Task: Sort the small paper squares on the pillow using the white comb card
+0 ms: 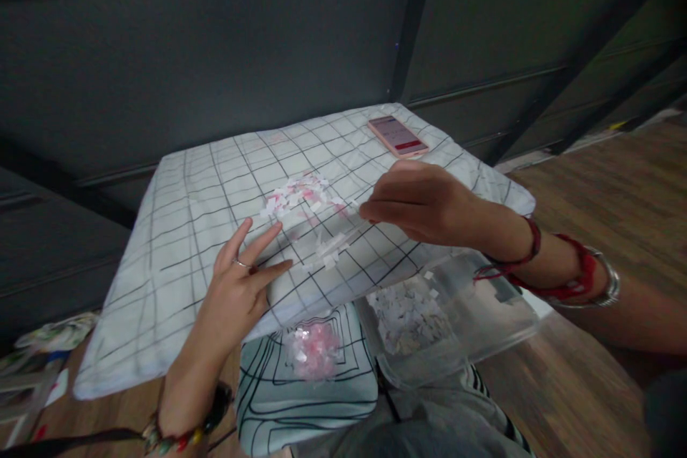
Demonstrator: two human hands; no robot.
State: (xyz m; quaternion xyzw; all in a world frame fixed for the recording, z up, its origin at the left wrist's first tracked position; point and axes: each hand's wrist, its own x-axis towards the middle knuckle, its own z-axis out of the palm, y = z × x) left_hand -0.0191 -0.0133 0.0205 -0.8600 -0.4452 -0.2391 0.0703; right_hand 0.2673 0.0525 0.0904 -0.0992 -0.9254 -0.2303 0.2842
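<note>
My left hand rests at the near left of the table with its fingers spread and a ring on one finger. Beyond its fingertips lies a loose pile of small white and pink paper pieces. A smaller group of white slips sits closer to me, with a thin see-through sheet or bag around it that is hard to make out. To the right of both, my right hand is pinched closed just above the cloth. Whatever is between its fingertips is too small or hidden to name.
A phone with a lit screen lies at the back of the checked tablecloth. Below the near edge are a clear plastic box holding many paper slips and, on a patterned cushion or cloth, pink clear-wrapped packets. A dark panel wall stands behind.
</note>
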